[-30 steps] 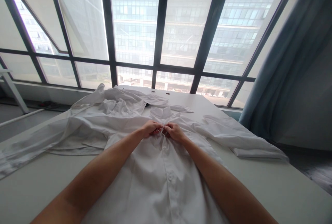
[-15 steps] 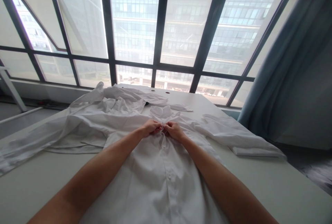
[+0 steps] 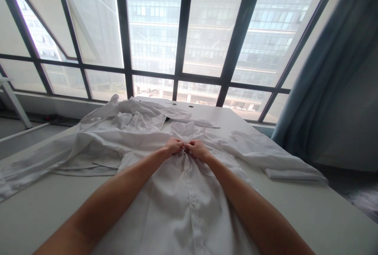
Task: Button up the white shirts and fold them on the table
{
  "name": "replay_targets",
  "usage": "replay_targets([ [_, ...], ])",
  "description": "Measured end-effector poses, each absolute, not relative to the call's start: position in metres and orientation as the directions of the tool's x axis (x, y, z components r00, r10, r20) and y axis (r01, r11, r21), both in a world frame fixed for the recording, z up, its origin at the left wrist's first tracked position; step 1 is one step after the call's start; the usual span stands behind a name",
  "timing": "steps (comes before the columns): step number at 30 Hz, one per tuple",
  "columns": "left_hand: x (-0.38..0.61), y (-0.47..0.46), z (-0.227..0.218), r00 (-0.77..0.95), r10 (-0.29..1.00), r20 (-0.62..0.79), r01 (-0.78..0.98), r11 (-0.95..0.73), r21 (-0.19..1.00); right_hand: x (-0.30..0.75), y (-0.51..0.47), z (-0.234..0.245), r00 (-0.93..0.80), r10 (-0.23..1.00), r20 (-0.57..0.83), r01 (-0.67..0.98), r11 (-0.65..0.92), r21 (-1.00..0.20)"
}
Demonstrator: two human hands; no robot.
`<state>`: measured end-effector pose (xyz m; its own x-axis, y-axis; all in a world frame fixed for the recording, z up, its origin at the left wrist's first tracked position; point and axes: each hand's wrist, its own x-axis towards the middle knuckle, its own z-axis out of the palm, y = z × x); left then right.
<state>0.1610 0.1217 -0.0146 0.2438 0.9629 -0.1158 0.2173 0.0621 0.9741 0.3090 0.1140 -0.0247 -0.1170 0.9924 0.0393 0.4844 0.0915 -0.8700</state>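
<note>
A white button-up shirt (image 3: 171, 204) lies front up on the table, its collar (image 3: 184, 128) toward the window and its sleeves spread to both sides. Just below the collar, my left hand (image 3: 174, 146) pinches the front edge of the shirt. My right hand (image 3: 197, 148) pinches the placket from the other side, with the fingertips of both hands almost touching. The cloth puckers where they grip, and whatever button lies between the fingers is hidden. Farther down the placket several buttons show, one of them a small white button (image 3: 186, 167) just under my hands.
More white garments (image 3: 132, 113) lie crumpled on the white table (image 3: 298, 204) at the far left. The table has two dark holes near its far edge. Beyond it stands a dark-framed window (image 3: 180, 30). A blue-grey curtain (image 3: 313, 70) hangs at the right.
Both hands stay at the same spot on the placket, the fingers shifting only slightly. The view has tilted a little; the shirt lies as before.
</note>
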Motion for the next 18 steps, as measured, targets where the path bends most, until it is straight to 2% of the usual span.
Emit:
replay_targets([
  [7,0.162,0.121,-0.013,0.25,0.962,-0.111,0.212,0.057,0.976,0.308,0.114,-0.025,-0.098,0.995,-0.019,0.475,0.03,-0.88],
  [12,0.161,0.121,-0.011,0.245,0.96,-0.136,0.179,0.093,0.979,0.307,0.114,-0.026,-0.102,0.995,0.006,0.475,0.054,-0.878],
  [18,0.171,0.129,-0.016,0.143,0.967,-0.211,0.189,0.182,0.965,0.303,0.114,-0.025,-0.119,0.991,0.062,0.526,0.116,-0.842],
])
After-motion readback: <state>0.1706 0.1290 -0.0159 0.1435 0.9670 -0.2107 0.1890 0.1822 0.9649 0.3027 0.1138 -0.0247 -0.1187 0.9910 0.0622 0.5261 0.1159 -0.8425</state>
